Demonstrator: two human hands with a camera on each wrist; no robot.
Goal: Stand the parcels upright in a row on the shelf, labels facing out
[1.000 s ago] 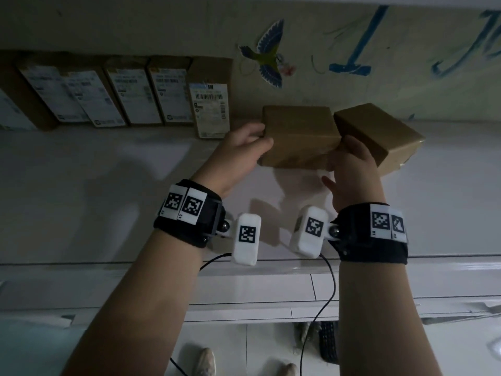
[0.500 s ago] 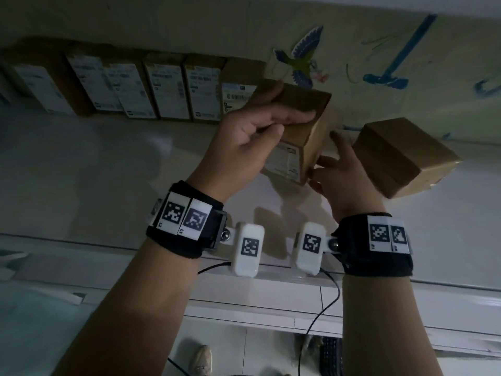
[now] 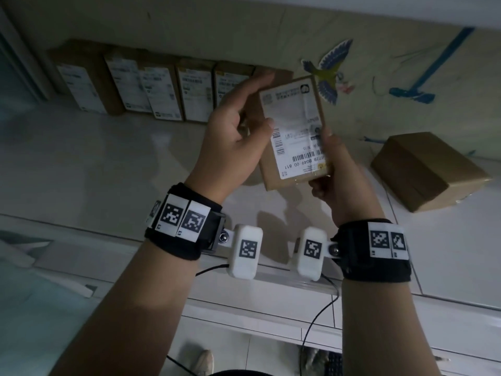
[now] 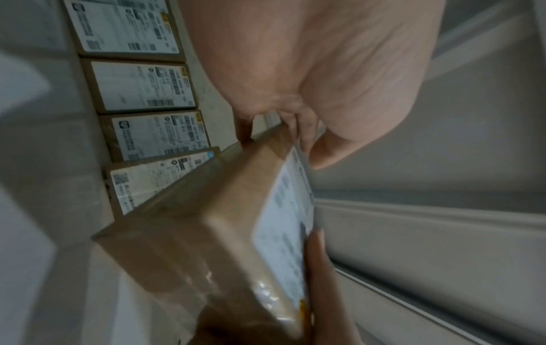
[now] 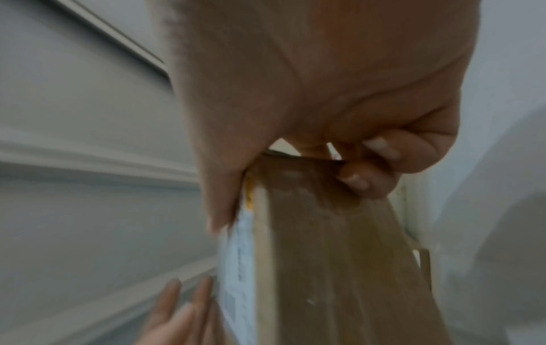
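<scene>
The left hand [image 3: 230,137] grips the held parcel [image 3: 294,131] at its upper left: the thumb lies on the label face near the left edge, and the fingers reach up behind the top of the box. The right hand [image 3: 336,175] pinches the same parcel at its lower right corner, thumb pressed on the label side and fingers curled under and behind the cardboard; the right wrist view shows those fingertips [image 5: 360,179] bent against the brown side. Between the two hands the parcel is lifted clear of the white shelf [image 3: 108,164], its long side roughly upright and a little tilted, with the white shipping label [image 3: 295,128] turned toward the person and printed barcodes at its lower part.

Behind the left hand, a row of parcels [image 3: 162,90] stands upright against the wall, labels facing out, touching one another; the hand hides its right end. To the right, well apart from the held one, a brown cardboard box [image 3: 425,169] lies flat on the shelf with no label showing. A blue bird sticker [image 3: 329,73] is on the wall above.
</scene>
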